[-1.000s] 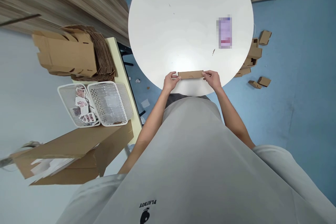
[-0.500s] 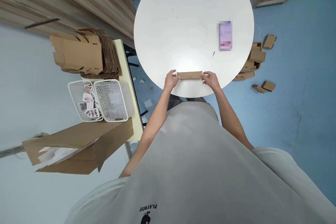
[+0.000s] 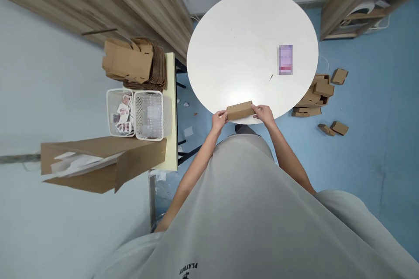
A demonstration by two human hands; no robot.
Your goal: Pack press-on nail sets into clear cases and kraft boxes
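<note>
A small brown cardboard box (image 3: 240, 110) is held at the near edge of the round white table (image 3: 248, 43). My left hand (image 3: 219, 120) grips its left end with curled fingers. Its right end is pinched by my right hand (image 3: 263, 113). The box is tilted slightly, with its top face showing.
A phone (image 3: 285, 59) lies on the table's right side. Folded boxes (image 3: 314, 95) are piled on the blue floor at the right. On the left, a side table (image 3: 170, 109) carries flat cardboard blanks (image 3: 131, 62), two white baskets (image 3: 135, 114) and a large open carton (image 3: 98, 163).
The box has turned from edge-on to tilted with its top face visible, and both hands have come closer to my body at the table's edge. The camera view has shifted.
</note>
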